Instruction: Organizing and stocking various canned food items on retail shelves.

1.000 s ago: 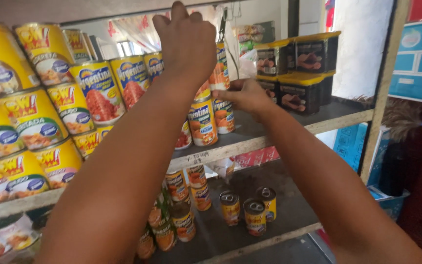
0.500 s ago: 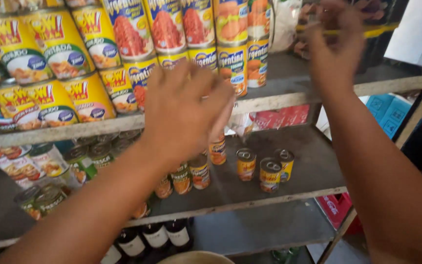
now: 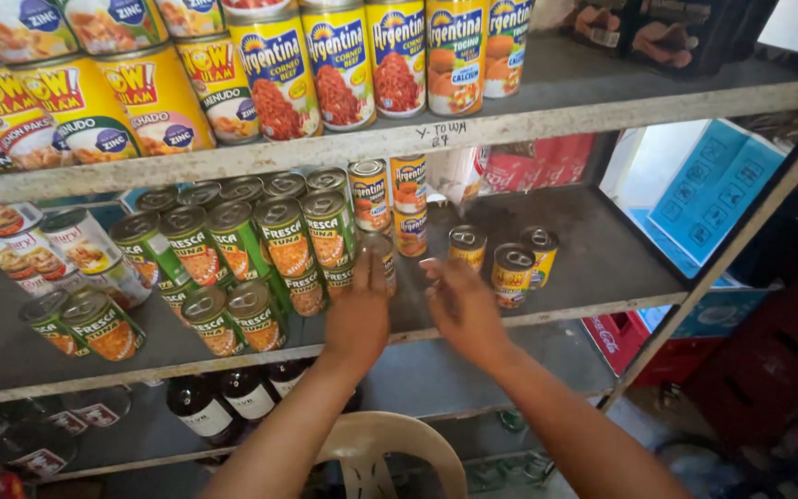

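From the head camera, two bare hands reach to the middle shelf [image 3: 547, 319] of a metal rack. The left hand [image 3: 359, 314] is up at the shelf edge with its fingers held close together and pointing up. They touch a small can [image 3: 379, 259] that stands upright near the front of the shelf; the hand hides most of it, so I cannot tell if the hand grips it. The right hand [image 3: 462, 310] is just beside the left one. Its fingers are a little apart and bent, and it holds nothing.

There is bare grey shelf in front of and between the hands. That is the open room. To the right of the right hand stand three short yellow cans [image 3: 508, 263], close to the shelf edge. Behind the hands, two stacked orange cans [image 3: 409, 205] stand further back. To the left, green tuna cans [image 3: 260, 245] sit packed in rows and stacks, right up to the left hand, so that side is tight.

The top shelf [image 3: 510, 125] hangs low over the cans, with tall yellow cans [image 3: 339, 69] on it. A slanted metal post [image 3: 741, 245] closes the right side. Below are dark bottles [image 3: 233, 397] and a cream plastic chair back [image 3: 390, 444].
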